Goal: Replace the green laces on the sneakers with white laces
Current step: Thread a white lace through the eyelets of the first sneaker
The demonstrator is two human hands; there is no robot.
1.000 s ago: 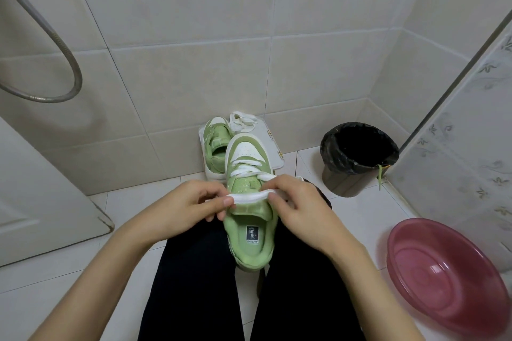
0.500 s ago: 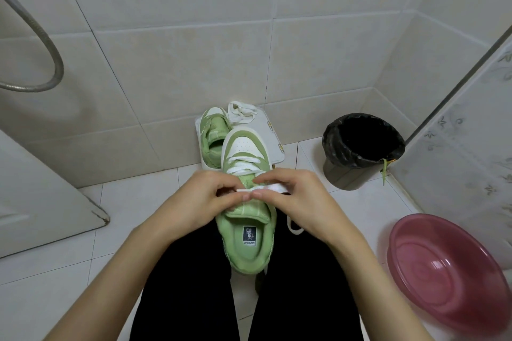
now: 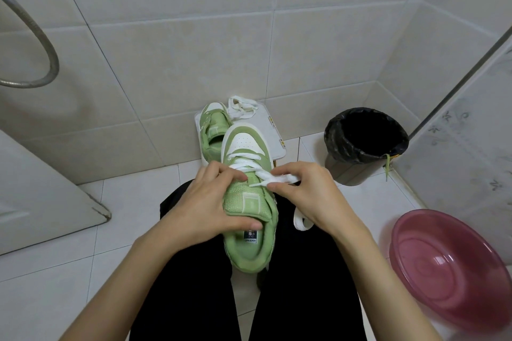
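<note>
Right hand [image 3: 310, 196] fingertips pinch white lace [image 3: 279, 179] end beside eyelet, right side of sneaker [image 3: 249, 202]. Left hand [image 3: 205, 202] closed on tongue and collar, steadying shoe on lap. Lower rows laced white; mid-lacing step. Next: feed tip through eyelet, probably next one up, hard to see. Second sneaker [image 3: 212, 130] waits on floor, spare white lace [image 3: 241, 106] beside.

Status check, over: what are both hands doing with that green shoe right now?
Left hand steadying green sneaker on lap. Right hand pinching white lace, lower eyelets laced. Second sneaker unlaced behind, spare lace beside it. Nothing in the way.
</note>
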